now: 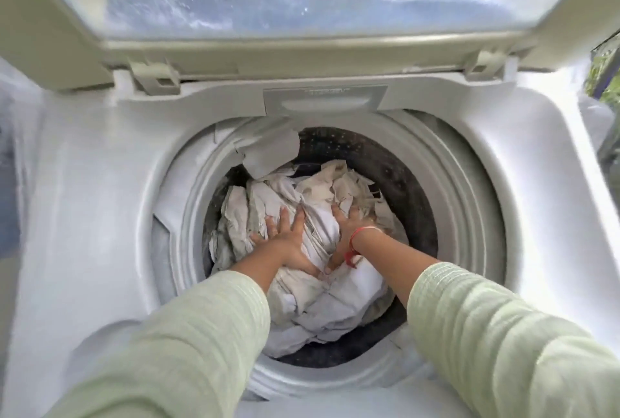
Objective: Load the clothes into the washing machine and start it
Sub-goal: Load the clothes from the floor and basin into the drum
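Top-loading washing machine (pixel 100 182), lid (pixel 302 4) raised at 12 o'clock. The clothes (pixel 322 300), a heap of white and off-white fabric, sit inside the drum (pixel 406 169), filling the centre and piled toward 9 o'clock. One pale fold (pixel 268 149) rides up the drum wall at 11 o'clock, near the rim. Both arms reach in from 6 o'clock in pale green sleeves (pixel 188 333). Left hand (pixel 285 239) lies palm-down on the heap, fingers straight and spread. Right hand (pixel 347 233), a red band (pixel 354 246) at the wrist, also presses flat; its fingers are splayed, tips sinking into the folds, and the two thumbs nearly meet. Nothing is pinched or gripped. Step in hand, by my reading: packing the load down. Next move likely calls for tucking in the 11 o'clock fold, withdrawing both hands, lowering the lid and finding the controls, which are not in view.
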`<state>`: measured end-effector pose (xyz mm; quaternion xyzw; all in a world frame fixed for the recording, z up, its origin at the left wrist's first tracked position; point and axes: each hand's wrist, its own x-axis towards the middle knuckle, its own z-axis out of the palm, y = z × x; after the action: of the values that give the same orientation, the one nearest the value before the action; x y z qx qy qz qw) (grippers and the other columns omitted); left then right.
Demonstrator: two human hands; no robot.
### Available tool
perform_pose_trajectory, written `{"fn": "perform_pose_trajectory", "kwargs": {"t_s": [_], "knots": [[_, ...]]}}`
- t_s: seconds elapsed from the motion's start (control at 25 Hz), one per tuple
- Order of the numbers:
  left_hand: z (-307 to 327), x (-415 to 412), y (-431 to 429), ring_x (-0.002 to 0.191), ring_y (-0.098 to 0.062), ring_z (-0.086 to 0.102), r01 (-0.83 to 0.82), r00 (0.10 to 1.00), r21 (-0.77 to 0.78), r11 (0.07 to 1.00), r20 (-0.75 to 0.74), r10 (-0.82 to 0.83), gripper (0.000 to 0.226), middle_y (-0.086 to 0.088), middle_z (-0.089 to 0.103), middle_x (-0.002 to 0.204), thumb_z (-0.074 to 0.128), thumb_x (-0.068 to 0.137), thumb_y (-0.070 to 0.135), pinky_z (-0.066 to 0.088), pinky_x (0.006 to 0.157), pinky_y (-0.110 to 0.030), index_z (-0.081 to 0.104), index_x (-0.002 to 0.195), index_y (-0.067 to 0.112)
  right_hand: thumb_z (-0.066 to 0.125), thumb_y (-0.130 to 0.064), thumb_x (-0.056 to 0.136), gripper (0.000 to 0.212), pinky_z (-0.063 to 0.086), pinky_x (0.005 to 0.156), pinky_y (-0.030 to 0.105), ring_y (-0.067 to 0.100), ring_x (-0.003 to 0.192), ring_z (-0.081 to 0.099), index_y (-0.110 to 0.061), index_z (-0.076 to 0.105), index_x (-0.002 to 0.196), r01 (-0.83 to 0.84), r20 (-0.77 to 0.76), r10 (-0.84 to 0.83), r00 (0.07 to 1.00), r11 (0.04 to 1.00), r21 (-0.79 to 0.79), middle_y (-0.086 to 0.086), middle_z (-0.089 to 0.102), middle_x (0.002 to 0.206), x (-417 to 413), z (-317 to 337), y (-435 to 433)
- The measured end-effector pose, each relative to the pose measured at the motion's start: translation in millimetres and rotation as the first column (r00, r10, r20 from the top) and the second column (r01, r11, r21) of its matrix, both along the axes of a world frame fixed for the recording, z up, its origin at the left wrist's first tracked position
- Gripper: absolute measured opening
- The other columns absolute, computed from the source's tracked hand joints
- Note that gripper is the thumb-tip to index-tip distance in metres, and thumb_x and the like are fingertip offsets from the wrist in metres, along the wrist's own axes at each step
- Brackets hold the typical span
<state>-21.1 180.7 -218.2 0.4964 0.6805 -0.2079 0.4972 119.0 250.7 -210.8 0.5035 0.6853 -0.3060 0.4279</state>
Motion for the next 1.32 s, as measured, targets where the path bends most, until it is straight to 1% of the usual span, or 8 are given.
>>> {"fn": "perform_pose_trajectory", "kwargs": {"t_s": [0.16,0.32,0.44,0.56,0.84,0.96,1.16,1.32], "knots": [[55,-21,-5,0.143,-0.032,0.007,0.034,0.969,0.298,0.954,-0.244,0.042,0.114,-0.008,0.009,0.156,0.075,0.062,0.061,0.019,0.111,-0.057,0.007,0.148,0.027,0.063,-0.048,0.081,0.111,0.010,0.100,0.077,0.049,0.138,-0.016,-0.033,-0.029,0.142,-0.357,-0.106,0.457,0.883,0.801,0.480,0.004,-0.029,0.153,-17,53,-35],[50,-14,-31,0.138,-0.039,-0.025,-0.062,0.989,-0.012,0.998,-0.134,0.059,0.143,-0.004,-0.036,0.149,0.084,0.058,0.049,0.014,0.108,-0.066,-0.033,0.138,0.034,0.064,-0.067,0.070,0.125,0.008,0.103,0.072,0.046,0.135,-0.026,-0.035,-0.037,0.137,-0.407,-0.063,0.438,0.897,0.873,0.270,0.006,-0.038,0.149,-6,44,-43],[0,6,-37,0.134,-0.043,-0.032,-0.066,0.983,-0.076,0.995,-0.178,0.051,0.145,-0.006,-0.046,0.142,0.086,0.061,0.036,0.012,0.105,-0.070,-0.038,0.136,0.033,0.052,-0.080,0.067,0.128,0.009,0.106,0.072,0.048,0.134,-0.028,-0.027,-0.046,0.130,-0.505,0.076,0.501,0.862,0.839,0.203,0.020,-0.039,0.145,0,-3,-42],[-45,12,-21,0.133,-0.046,-0.030,-0.069,0.968,-0.059,0.996,-0.245,0.052,0.141,-0.008,-0.045,0.143,0.085,0.064,0.032,0.011,0.105,-0.070,-0.034,0.139,0.030,0.055,-0.065,0.079,0.116,0.012,0.104,0.073,0.048,0.122,-0.037,-0.029,-0.043,0.130,-0.459,0.081,0.452,0.888,0.870,0.177,0.005,-0.048,0.138,-6,-36,-33],[2,-28,-1,0.136,-0.043,-0.027,0.105,0.985,-0.141,0.984,-0.121,-0.122,0.153,-0.008,-0.035,0.149,0.087,0.049,0.052,0.013,0.111,-0.062,-0.036,0.137,0.028,0.073,-0.052,0.071,0.121,0.021,0.103,0.071,0.046,0.140,-0.012,-0.044,-0.025,0.140,-0.199,0.007,0.199,0.980,0.980,0.017,0.002,-0.030,0.153,-25,14,-9],[63,-39,6,0.143,-0.035,0.009,0.191,0.976,-0.163,0.968,-0.074,-0.205,0.141,-0.006,-0.003,0.158,0.084,0.051,0.055,0.029,0.110,-0.053,-0.015,0.147,0.028,0.065,-0.057,0.076,0.095,0.018,0.099,0.074,0.037,0.138,0.027,-0.031,0.010,0.149,-0.244,0.052,0.240,0.969,0.964,0.105,0.004,0.021,0.155,-33,80,-21],[202,-12,-30,0.126,-0.024,0.044,0.389,0.920,0.452,0.803,-0.136,-0.369,0.075,-0.002,0.044,0.139,0.060,0.081,0.052,0.034,0.104,-0.044,0.028,0.143,0.024,0.053,-0.057,0.085,0.061,0.047,0.092,0.037,0.020,0.114,0.055,-0.028,0.038,0.137,-0.032,-0.406,0.171,0.898,0.945,0.326,-0.001,0.056,0.130,0,208,-60],[290,-47,-135,0.116,0.000,0.046,-0.059,0.998,0.858,0.511,0.069,-0.001,0.041,0.024,0.051,0.123,0.052,0.087,0.045,0.033,0.100,-0.024,0.045,0.127,0.041,0.056,-0.052,0.086,0.048,0.042,0.087,0.013,-0.003,0.110,0.053,-0.040,0.044,0.130,0.334,-0.781,0.030,0.623,0.893,0.301,-0.022,0.053,0.124,9,281,-141]]}}
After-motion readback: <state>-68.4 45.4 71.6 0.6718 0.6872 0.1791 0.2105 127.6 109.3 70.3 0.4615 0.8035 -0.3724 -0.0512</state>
